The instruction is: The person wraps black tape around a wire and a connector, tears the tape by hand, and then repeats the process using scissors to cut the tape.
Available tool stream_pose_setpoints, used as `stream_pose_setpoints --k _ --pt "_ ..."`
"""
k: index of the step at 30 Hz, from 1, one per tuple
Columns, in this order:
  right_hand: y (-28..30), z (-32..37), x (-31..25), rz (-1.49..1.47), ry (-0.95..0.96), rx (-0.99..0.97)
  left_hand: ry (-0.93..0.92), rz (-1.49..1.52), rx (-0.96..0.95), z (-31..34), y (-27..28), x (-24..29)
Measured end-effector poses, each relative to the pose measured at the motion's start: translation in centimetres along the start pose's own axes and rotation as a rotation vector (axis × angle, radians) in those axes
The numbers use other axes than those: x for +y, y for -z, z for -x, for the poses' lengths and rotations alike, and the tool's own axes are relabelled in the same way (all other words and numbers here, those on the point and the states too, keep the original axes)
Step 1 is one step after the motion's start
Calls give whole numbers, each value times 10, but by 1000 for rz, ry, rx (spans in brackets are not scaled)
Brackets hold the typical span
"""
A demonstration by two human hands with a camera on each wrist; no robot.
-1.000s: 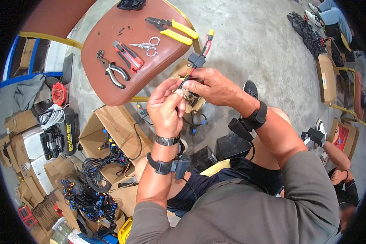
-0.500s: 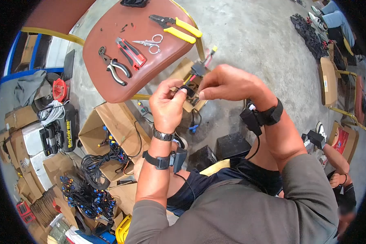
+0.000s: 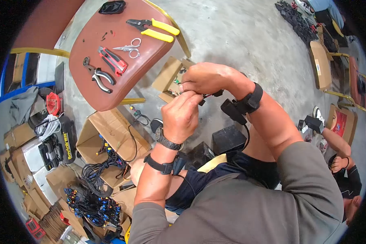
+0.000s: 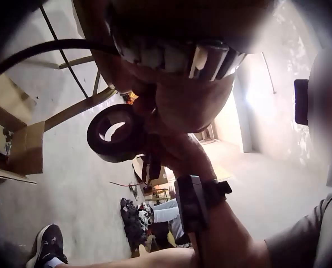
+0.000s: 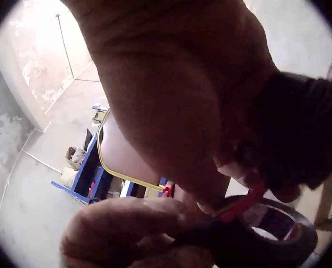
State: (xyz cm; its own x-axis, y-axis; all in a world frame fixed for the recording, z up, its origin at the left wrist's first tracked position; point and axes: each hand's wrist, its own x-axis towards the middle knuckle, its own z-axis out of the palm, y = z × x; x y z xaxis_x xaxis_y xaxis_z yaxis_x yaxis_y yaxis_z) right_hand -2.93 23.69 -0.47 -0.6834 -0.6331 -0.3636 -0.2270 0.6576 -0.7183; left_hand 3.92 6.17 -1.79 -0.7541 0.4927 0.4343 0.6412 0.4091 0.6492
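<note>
My two hands meet in front of the chair, fingers touching. In the head view my left hand (image 3: 181, 116) pinches a thin cable, its held part mostly hidden by the fingers. My right hand (image 3: 209, 79) curls over the same spot from above, and a short dark piece shows beneath it. The right wrist view shows a red wire (image 5: 244, 205) of the cable running between the fingers of both hands. Right behind it is a roll of black tape (image 5: 306, 234). The left wrist view shows this tape roll (image 4: 102, 148) side on; I cannot tell which hand carries it.
On the brown chair (image 3: 81, 77) lie yellow-handled wire strippers (image 3: 156, 32), folding scissors (image 3: 130, 48), a red utility knife (image 3: 113, 61) and pliers (image 3: 99, 77). A small cardboard box (image 3: 166, 75) stands behind the hands. A larger box (image 3: 118, 126) and bundled cables (image 3: 93, 205) are at left.
The right hand drew away from the left, then came back against it, turned knuckles up. The left hand has rolled over too. The cable's yellow connector, earlier pointing up, is now out of sight.
</note>
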Motion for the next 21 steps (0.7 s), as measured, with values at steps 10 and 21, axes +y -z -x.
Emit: stream_pose_setpoints --k 10,21 --pt "3 3 -5 -384 -113 165 178 104 122 3 7 1" --pt "0 8 0 -515 34 371 672 629 217 6 3 1"
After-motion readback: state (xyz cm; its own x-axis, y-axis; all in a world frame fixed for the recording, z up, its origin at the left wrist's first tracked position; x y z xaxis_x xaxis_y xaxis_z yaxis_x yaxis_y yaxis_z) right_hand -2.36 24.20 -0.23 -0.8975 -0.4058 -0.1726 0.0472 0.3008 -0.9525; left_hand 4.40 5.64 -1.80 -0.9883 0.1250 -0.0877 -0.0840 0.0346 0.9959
